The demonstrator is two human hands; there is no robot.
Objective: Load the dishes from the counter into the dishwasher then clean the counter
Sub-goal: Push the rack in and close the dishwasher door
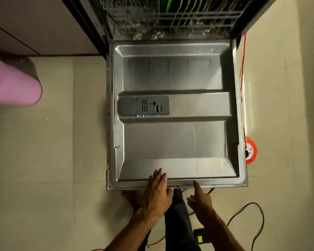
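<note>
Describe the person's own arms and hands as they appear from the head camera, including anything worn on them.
Both forearms are bare as far as the bottom edge of the picture: no sleeves show. The left hand and the right hand have no gloves, and no rings, watch or bands can be seen on the fingers or wrists. No markings are visible. Dark trousers show between the arms.

door lies flat before rack | bin left | reel right
</note>
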